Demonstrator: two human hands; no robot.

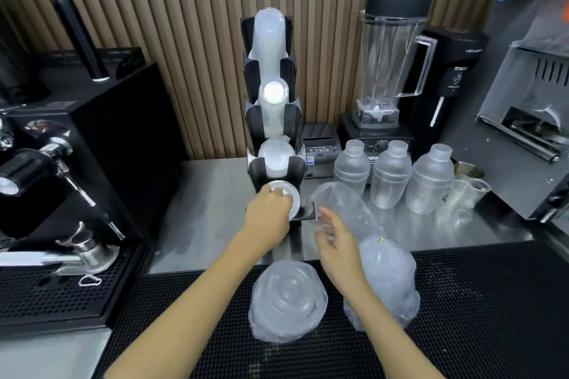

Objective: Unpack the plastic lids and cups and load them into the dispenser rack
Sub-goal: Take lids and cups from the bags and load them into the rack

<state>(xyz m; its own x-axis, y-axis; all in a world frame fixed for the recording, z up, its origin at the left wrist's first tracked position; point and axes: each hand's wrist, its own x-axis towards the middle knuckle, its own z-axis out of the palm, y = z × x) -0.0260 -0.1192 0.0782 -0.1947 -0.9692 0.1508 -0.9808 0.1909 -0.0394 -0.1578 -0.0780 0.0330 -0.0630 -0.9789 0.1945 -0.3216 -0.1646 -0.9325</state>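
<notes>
- Nearest the person, on the black mesh mat point(462, 301) at the front edge of the counter, a bag of lids point(288, 301) sits unopened, clear domed lids stacked inside the plastic.
- Just to its right lies a second bag point(391, 280), pinched with a small gold tie near its top; what it holds is too cloudy to tell.
- The right hand point(338, 243) hovers above the mat's far edge, fingers spread and relaxed, gripping nothing, reaching toward a crumpled empty-looking sleeve point(345, 203) that lies on the steel counter point(200, 209).
- The left hand point(271, 215) is over at the foot of the rack point(295, 163), fingers curled round a stack of lids point(292, 197) in the lowest slot, pressing it in.
- So the step in hand looks like seating that loose stack in the bottom compartment; the wrapper is already off it.
- Above, the rack's three upper slots each hold a column of cups or lids, the top one tall and reaching past the rack's top edge.
- Next move, I'd say: make sure the stack sits square between the rack's black side wings, let go, then clear the sleeve and untie one of the near bags.
- That calls for both hands, one steadying the bag, one working the tie.
- Far right of the counter, shaker bottles point(391, 172) stand in a row before a blender point(391, 64) at the back wall.
</notes>
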